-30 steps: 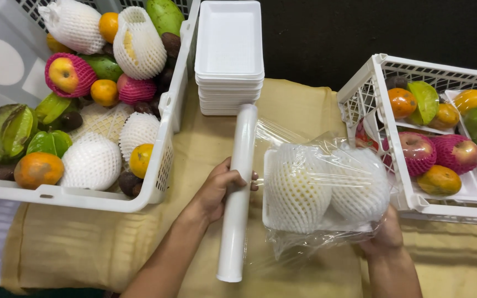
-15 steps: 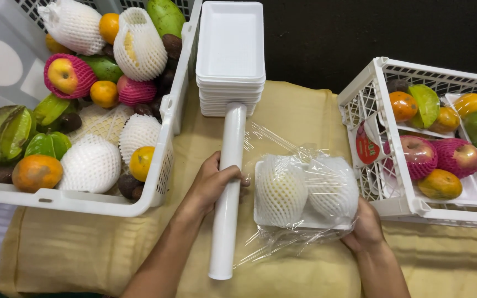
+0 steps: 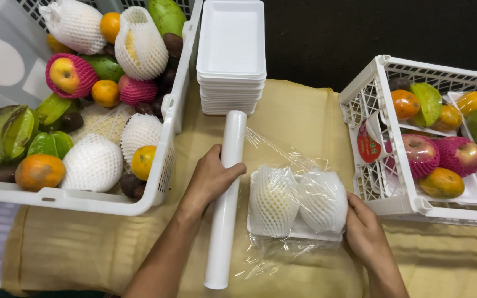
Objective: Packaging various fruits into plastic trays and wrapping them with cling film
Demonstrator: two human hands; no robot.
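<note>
Lowered since the earlier frames, the foam tray [image 3: 299, 232] with two white-netted fruits [image 3: 298, 201] now rests on the yellow cloth [image 3: 293, 116], film drawn over it. Left hand [image 3: 211, 179] fingers curl around the cling-film roll [image 3: 224, 209]; right hand [image 3: 362, 229] fingers press flat against the tray's right edge, beside the right-side crate [image 3: 385, 204].
</note>
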